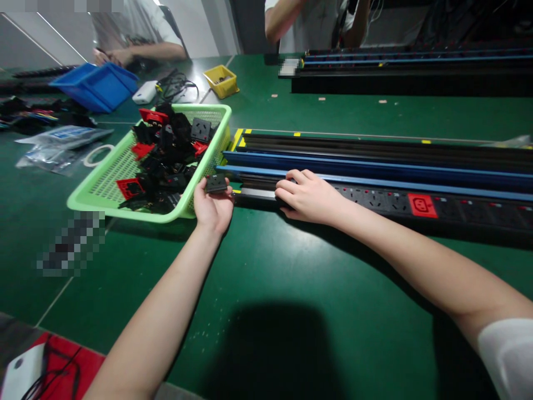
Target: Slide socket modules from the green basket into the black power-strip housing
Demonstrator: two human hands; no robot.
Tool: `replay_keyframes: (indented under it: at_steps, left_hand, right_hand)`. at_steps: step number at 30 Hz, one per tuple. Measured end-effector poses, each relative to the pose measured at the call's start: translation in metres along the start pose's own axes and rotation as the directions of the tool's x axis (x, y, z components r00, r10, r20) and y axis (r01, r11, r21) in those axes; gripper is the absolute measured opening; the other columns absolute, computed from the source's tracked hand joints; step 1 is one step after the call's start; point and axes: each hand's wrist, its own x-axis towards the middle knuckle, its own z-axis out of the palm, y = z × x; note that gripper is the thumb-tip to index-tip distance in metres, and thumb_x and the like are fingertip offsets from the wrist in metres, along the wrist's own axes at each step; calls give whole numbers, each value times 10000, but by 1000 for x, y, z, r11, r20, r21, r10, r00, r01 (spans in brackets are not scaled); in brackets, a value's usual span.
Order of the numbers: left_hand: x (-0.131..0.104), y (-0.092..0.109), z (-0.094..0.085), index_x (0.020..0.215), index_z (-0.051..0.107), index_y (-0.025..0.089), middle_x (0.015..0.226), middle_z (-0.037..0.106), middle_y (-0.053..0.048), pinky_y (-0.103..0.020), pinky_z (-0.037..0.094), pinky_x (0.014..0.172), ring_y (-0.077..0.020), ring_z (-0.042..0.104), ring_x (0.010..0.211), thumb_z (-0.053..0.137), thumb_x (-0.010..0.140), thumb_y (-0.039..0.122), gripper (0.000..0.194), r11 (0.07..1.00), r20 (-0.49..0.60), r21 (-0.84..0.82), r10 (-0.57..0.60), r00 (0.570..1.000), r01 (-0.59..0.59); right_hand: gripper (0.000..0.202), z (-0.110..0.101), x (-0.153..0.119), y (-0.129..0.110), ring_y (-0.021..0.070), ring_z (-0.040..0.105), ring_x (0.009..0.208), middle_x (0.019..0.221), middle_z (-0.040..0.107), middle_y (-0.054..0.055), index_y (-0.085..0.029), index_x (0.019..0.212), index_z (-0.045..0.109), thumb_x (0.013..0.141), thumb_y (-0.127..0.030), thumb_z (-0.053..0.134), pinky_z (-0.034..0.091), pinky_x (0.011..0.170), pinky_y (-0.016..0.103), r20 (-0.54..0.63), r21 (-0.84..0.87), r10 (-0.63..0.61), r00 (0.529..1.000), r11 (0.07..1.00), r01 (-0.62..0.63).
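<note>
One light-green perforated plastic basket point(125, 214); one blue plastic bin point(95, 88); one small yellow plastic bin point(227, 89); one held black plastic socket module point(216, 184); two white-shirted co-workers point(310, 25)

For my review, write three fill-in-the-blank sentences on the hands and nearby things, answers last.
The left hand holds a small rectangular ____ plastic socket.
The right hand rests over a long black socket strip whose square, brightly coloured socket is ____.
The light-green perforated plastic basket is closer to the ____ hand.
Missing words: black; red; left.
</note>
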Motion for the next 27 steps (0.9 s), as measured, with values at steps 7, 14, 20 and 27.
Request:
replay_keyframes:
  at_steps: [7,14,20,27]
  left_hand:
    - [5,0,-6,866,571,200,829,672,-74,-223,461,554,-136,622,652,489,965,408,244,997,21,-71,-40,999,42]
    - [5,-1,-2,891,645,193,883,704,-89,-199,463,528,-132,604,685,434,1006,338,281,997,75,-35,-68,995,71]
    - [2,-14,-1,860,683,170,904,691,-58,-181,501,604,-110,614,745,643,959,298,167,987,25,68,143,989,-144]
    - [0,-27,-7,1007,683,178,958,684,-15,-195,532,679,-106,627,747,799,829,358,278,898,136,265,324,936,-350]
  right_hand:
    - [222,0,0,0,323,538,1134,1177,694,125,-144,1100,637,996,-317,545,362,844,400,13,-18,-7,1000,1000,7]
    - [212,0,0,1,321,535,1131,1171,695,130,-147,1093,636,994,-312,546,372,844,400,11,-25,-11,1000,1000,12]
    - [216,-1,-1,0,321,542,1134,1166,694,122,-147,1099,625,1002,-315,531,374,849,398,12,-43,-10,1000,999,11]
    - [219,-1,0,0,318,545,1127,1162,697,130,-149,1091,634,1003,-326,539,368,844,394,11,-48,-16,1000,999,16]
